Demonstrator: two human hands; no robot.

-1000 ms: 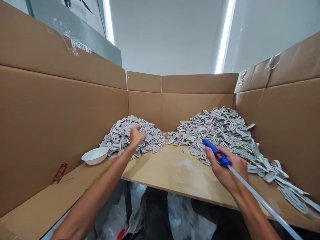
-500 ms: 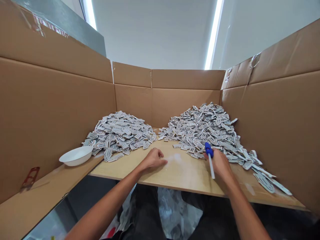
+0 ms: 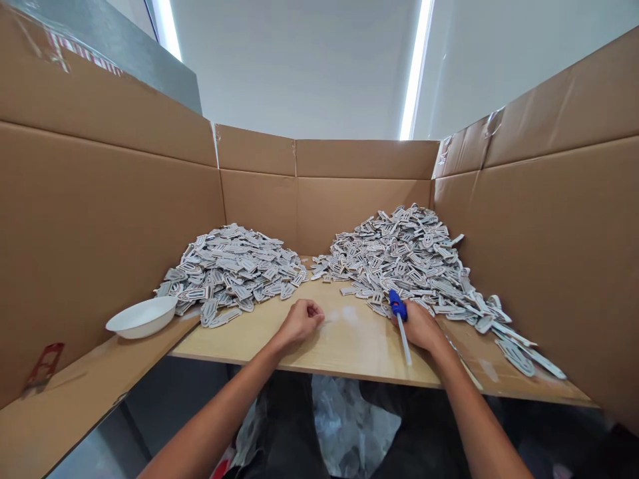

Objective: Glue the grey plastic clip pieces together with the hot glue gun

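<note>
My right hand is wrapped round a blue glue gun with a whitish stick jutting from it toward the front edge of the wooden table. My left hand rests over the table to the left, fingers curled together near the thumb; whether something small is between them cannot be made out. Behind my right hand rises a large pile of grey slotted pieces. Beyond my left hand, toward the back left, lies another pile of similar grey pieces.
A white bowl stands on the cardboard at the left. Tall cardboard walls enclose the table at the back and both sides. Clear plastic shows below the table's front edge, between my legs.
My left hand's fingers have curled in from a more spread pose. My right hand and the blue glue gun have shifted slightly left. The whole view has moved a little.
</note>
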